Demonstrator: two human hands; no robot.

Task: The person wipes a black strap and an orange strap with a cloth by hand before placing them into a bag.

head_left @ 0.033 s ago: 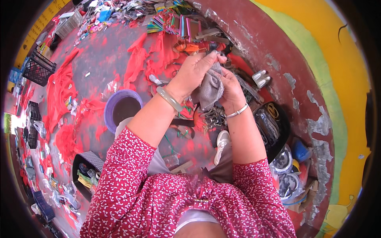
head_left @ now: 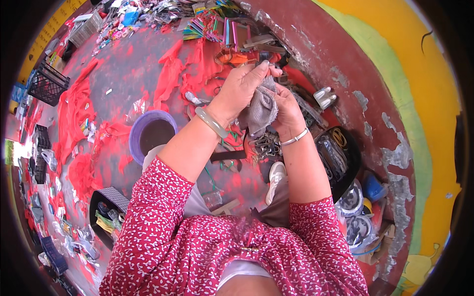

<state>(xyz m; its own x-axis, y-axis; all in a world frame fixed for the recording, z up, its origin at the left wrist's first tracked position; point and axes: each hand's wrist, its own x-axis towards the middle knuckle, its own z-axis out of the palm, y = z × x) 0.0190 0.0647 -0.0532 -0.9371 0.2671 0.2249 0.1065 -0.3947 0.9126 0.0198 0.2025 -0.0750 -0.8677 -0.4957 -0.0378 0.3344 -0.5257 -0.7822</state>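
A grey cloth hangs bunched between my two hands above the cluttered floor. My left hand, with a pale bangle at its wrist, is closed on the cloth's upper part with thumb and fingers pinched together. On the cloth's right side, my right hand grips it, a silver bracelet at the wrist. Something dark shows just beyond the left fingertips; whether the cloth wraps it I cannot make out. Left of my forearm stands a purple bucket of murky dark water.
Beneath the cloth lie tangled straps and small metal pieces. A black bin of packaged goods stands right, by the peeling red wall. Torn red sheeting covers parts of the floor. A black crate sits far left.
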